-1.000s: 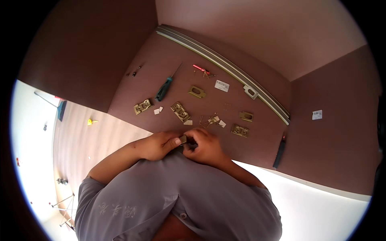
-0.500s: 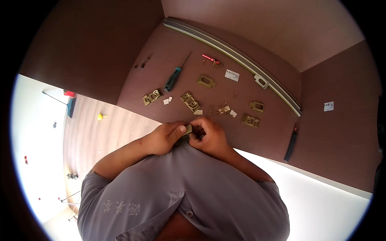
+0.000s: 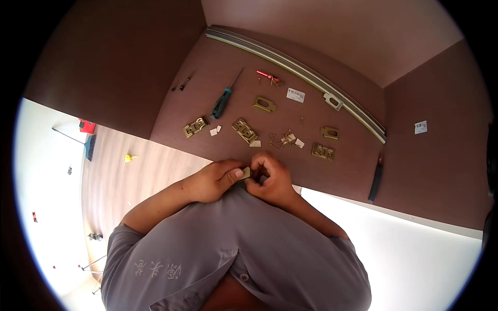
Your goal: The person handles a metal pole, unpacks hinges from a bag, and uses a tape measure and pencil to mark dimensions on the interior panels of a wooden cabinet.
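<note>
Close to my chest, my left hand (image 3: pixel 213 180) grips a small brass-coloured metal bracket (image 3: pixel 245 174), its thumb pressed on top. My right hand (image 3: pixel 272 177) is closed at the bracket's right end, fingertips curled against it; whatever they pinch is hidden. Just beyond my hands, on a brown panel (image 3: pixel 207 149), lie several similar brass-coloured fittings: a slotted roller-type one (image 3: pixel 244 130) straight ahead, another (image 3: pixel 195 126) to the left and a third (image 3: pixel 323 151) to the right. Flat plates with oval holes lie farther off, one (image 3: pixel 264 104) in the middle and one (image 3: pixel 329 132) at right.
A teal-handled screwdriver (image 3: pixel 221 103) lies at left. Loose screws (image 3: pixel 285 139) and white paper bits sit near the front edge. Farther back are a red pen-like item (image 3: pixel 267 74), a white label (image 3: pixel 295 95) and long metal rails (image 3: pixel 301 67). A black-handled tool (image 3: pixel 375 179) lies at right.
The bracket has tilted slightly between my hands, and my right fingers have shifted a little at its end. The whole view has moved slightly; the items on the panel lie as before.
</note>
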Available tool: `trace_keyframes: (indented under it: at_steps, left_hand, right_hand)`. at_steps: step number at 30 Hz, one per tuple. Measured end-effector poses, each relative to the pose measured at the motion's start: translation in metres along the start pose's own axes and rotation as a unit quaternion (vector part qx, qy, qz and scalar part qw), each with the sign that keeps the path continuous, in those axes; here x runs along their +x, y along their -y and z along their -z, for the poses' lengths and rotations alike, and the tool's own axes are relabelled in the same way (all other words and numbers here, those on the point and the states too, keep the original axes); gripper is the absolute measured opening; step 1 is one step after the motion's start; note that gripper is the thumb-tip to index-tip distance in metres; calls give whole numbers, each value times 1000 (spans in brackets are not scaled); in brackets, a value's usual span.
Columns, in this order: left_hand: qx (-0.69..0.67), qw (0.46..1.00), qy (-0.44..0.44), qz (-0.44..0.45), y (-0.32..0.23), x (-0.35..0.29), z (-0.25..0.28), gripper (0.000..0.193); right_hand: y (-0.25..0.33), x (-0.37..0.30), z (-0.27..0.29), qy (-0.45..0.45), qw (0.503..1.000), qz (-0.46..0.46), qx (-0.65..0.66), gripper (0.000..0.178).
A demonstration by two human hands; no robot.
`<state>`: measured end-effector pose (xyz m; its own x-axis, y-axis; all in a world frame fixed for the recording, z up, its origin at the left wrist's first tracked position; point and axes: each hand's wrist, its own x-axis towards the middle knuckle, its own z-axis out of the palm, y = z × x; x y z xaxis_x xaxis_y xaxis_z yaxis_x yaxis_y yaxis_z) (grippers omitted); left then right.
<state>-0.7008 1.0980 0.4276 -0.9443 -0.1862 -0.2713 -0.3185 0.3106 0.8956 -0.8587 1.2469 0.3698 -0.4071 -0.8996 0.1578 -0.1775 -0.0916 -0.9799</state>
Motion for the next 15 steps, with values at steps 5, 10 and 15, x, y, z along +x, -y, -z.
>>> trace_keyframes:
  at_steps: [5, 10, 15]
  left_hand:
    - [26, 997, 77, 5, -9, 0, 13, 42]
    - [75, 987, 145, -16, -5, -10, 29, 43]
    - [122, 975, 181, -49, 6, -32, 56, 46]
  right_hand:
    - [6, -9, -8, -19, 995, 38, -91, 34]
    - [8, -18, -29, -54, 984, 104, -137, 37]
    - [22, -22, -66, -72, 986, 86, -121, 37]
